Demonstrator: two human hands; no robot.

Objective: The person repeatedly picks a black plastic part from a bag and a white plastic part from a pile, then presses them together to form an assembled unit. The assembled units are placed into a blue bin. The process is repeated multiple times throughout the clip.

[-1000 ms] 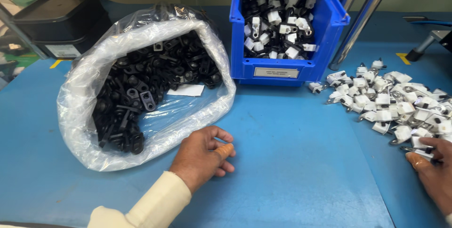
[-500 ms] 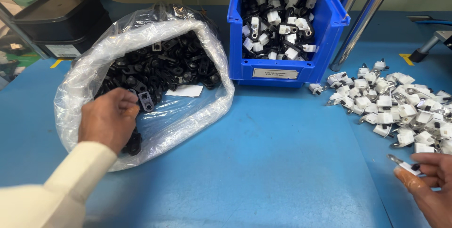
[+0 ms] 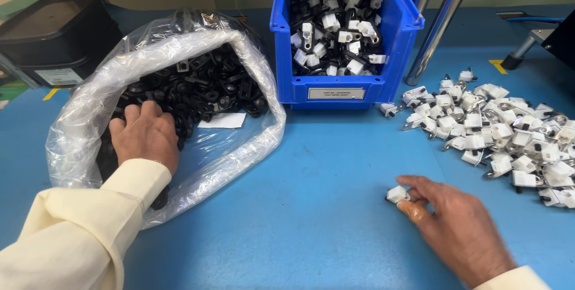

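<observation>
— Where is the left hand (image 3: 144, 136)?

— Inside the mouth of the clear crinkled plastic bag (image 3: 78, 122), palm down, fingers spread over the heap of small black plastic parts (image 3: 203, 86) that fills it. Whether it has closed on any of them I cannot tell; the fingertips are buried among the pieces. A cream-coloured sleeve (image 3: 78, 230) covers the arm up to the wrist.

— And the right hand (image 3: 449, 224)?

— Low on the blue table top (image 3: 311, 206), fingers loosely stretched out. Thumb and forefinger pinch one small white plastic block with a metal pin (image 3: 397, 194), which sits on the table at the fingertips.

— What lies around it?

— Just beyond and to the outside of the right hand, a loose pile of the same white blocks with metal clips (image 3: 497, 128). Between the two hands and further from the person stands a blue open-fronted plastic bin (image 3: 347, 80) holding mixed white and black parts. A white paper slip (image 3: 221, 120) lies in the bag, near the left hand's fingertips.
</observation>
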